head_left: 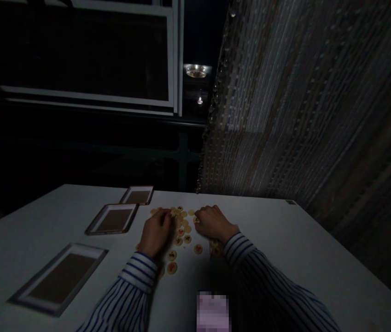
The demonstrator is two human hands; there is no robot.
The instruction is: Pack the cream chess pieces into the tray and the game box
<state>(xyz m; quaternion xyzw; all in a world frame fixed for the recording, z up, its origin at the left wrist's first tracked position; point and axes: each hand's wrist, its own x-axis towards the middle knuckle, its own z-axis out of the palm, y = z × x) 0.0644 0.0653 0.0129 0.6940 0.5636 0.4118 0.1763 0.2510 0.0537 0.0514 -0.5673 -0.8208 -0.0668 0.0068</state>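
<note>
Round wooden Chinese chess pieces, some with red or dark characters, lie scattered and partly heaped between my hands on the white table. At the left edge of the heap, my left hand is closed, its thumb and forefinger together beside the pieces; whatever it pinches is hidden. My right hand is on the other side, fingers curled down over a chess piece that shows in part under the fingertips. Below the right wrist, a small box or group of pieces is partly covered by the sleeve.
Three shallow framed trays stand along the left of the table. A beaded string curtain hangs behind at the right. A dark window is at the back left. A blurred pinkish patch is at the near edge.
</note>
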